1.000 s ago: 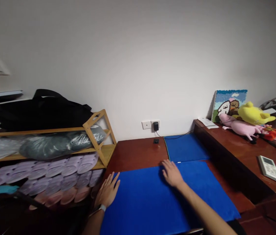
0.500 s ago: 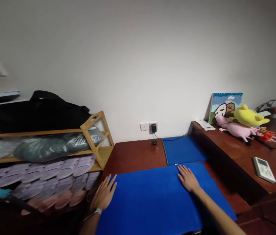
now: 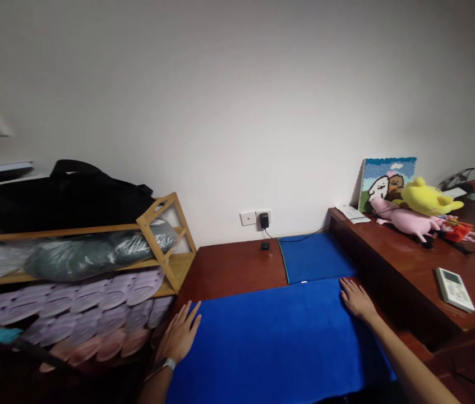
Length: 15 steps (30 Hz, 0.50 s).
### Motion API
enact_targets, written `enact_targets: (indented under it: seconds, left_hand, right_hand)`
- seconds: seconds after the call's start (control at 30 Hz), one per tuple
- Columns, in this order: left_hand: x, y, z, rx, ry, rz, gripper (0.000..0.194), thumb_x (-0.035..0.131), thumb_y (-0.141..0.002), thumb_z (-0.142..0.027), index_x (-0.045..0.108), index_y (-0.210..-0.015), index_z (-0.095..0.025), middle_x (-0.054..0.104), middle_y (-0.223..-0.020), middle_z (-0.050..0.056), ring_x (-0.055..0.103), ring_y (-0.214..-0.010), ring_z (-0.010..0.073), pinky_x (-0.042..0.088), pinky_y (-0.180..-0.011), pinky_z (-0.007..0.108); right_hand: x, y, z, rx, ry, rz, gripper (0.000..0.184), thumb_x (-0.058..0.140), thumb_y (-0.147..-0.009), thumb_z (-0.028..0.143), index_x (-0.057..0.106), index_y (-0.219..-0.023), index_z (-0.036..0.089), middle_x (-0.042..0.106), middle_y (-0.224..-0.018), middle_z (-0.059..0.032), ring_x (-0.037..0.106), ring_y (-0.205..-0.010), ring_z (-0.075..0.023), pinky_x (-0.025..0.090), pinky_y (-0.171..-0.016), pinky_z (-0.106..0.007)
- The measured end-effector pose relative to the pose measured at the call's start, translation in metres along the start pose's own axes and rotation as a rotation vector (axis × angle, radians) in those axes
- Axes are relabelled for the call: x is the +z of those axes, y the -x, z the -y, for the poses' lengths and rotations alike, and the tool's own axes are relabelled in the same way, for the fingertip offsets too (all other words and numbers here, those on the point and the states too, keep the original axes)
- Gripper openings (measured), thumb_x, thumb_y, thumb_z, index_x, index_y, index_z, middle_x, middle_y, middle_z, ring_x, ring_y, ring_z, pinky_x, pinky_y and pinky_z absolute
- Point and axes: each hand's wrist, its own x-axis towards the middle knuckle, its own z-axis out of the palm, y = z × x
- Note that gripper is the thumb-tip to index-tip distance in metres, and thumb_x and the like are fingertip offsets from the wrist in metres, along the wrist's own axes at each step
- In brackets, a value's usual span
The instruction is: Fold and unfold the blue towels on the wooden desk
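Both hands lie flat, palms down, on the large blue mat (image 3: 279,342) spread over the low wooden table (image 3: 233,266). The left hand (image 3: 178,336) rests at the mat's near left edge with fingers spread and pointing away from the body, a watch band on the wrist; its grip is fully open and holds nothing. The right hand (image 3: 357,300) is stretched out at the end of a straight forearm, pressed on the mat's far right corner, fingers extended and slightly fanned, its grip likewise open and empty.

Compared with half a second ago, the right hand has slid rightward along the far edge of the mat, from near the middle to the corner; a second ago it was further left again. The left hand has stayed where it was.

A smaller blue mat (image 3: 313,257) lies just behind the large one, touching its far edge. To the left stands a wooden shoe rack (image 3: 165,235) with rows of slippers (image 3: 94,297).
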Motion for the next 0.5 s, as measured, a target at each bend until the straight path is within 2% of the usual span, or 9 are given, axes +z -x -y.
enact_targets:
  seconds: [0.07, 0.17, 0.23, 0.3, 0.37, 0.43, 0.5]
  left_hand:
    - [-0.001, 0.001, -0.002, -0.002, 0.004, 0.002, 0.062, 0.033, -0.104, -0.048, 0.044, -0.159, -0.024, 0.041, -0.169, 0.010, 0.037, -0.156, 0.0281, 0.031, -0.127, 0.049]
    - [0.000, 0.001, -0.002, -0.004, 0.008, -0.007, 0.061, 0.032, -0.104, -0.048, 0.044, -0.159, -0.024, 0.041, -0.169, 0.010, 0.038, -0.156, 0.0278, 0.032, -0.127, 0.049]
    - [0.002, 0.001, -0.001, -0.001, 0.010, -0.017, 0.061, 0.033, -0.104, -0.049, 0.045, -0.159, -0.025, 0.042, -0.168, 0.009, 0.039, -0.155, 0.0269, 0.032, -0.126, 0.048]
    - [0.004, 0.001, 0.000, 0.001, 0.011, -0.026, 0.061, 0.033, -0.104, -0.049, 0.045, -0.159, -0.026, 0.043, -0.168, 0.009, 0.040, -0.154, 0.0262, 0.032, -0.126, 0.047]
    - [0.005, 0.002, 0.001, 0.001, 0.007, -0.029, 0.060, 0.033, -0.104, -0.049, 0.045, -0.159, -0.026, 0.042, -0.168, 0.008, 0.040, -0.154, 0.0253, 0.032, -0.126, 0.047]
    - [0.004, 0.002, 0.001, 0.000, 0.000, -0.024, 0.061, 0.033, -0.104, -0.049, 0.045, -0.159, -0.027, 0.041, -0.169, 0.008, 0.039, -0.155, 0.0244, 0.032, -0.126, 0.045]
    - [0.003, 0.002, 0.001, -0.001, -0.008, -0.014, 0.061, 0.032, -0.104, -0.050, 0.044, -0.159, -0.026, 0.040, -0.169, 0.008, 0.038, -0.155, 0.0240, 0.031, -0.127, 0.045]
  right_hand:
    - [-0.011, 0.006, 0.030, -0.023, 0.039, -0.023, 0.065, 0.033, -0.094, 0.037, 0.050, -0.157, 0.032, 0.052, -0.159, -0.0040, 0.034, -0.155, -0.0356, 0.022, -0.129, -0.057]
    - [-0.008, 0.018, 0.102, -0.169, 0.035, -0.054, 0.064, 0.028, -0.099, 0.033, 0.050, -0.156, 0.014, 0.046, -0.163, -0.0128, 0.032, -0.156, -0.0340, 0.022, -0.129, -0.055]
    - [0.011, 0.027, 0.161, -0.298, 0.010, -0.038, 0.063, 0.028, -0.102, 0.035, 0.046, -0.158, 0.012, 0.042, -0.166, -0.0107, 0.029, -0.157, -0.0278, 0.020, -0.131, -0.047]
    - [0.039, 0.037, 0.218, -0.454, -0.025, -0.005, 0.062, 0.031, -0.105, 0.042, 0.041, -0.162, 0.020, 0.037, -0.169, -0.0036, 0.027, -0.158, -0.0214, 0.018, -0.132, -0.039]
    - [0.066, 0.044, 0.264, -0.616, -0.098, 0.055, 0.065, 0.032, -0.106, 0.048, 0.033, -0.165, 0.020, 0.031, -0.171, -0.0040, 0.023, -0.160, -0.0219, 0.016, -0.132, -0.042]
    - [0.085, 0.048, 0.289, -0.654, -0.131, 0.112, 0.068, 0.031, -0.107, 0.053, 0.029, -0.166, 0.019, 0.028, -0.171, -0.0061, 0.022, -0.160, -0.0236, 0.017, -0.132, -0.046]
    - [0.094, 0.047, 0.290, -0.624, -0.124, 0.146, 0.068, 0.030, -0.107, 0.055, 0.028, -0.166, 0.020, 0.028, -0.171, -0.0068, 0.022, -0.160, -0.0245, 0.018, -0.131, -0.048]
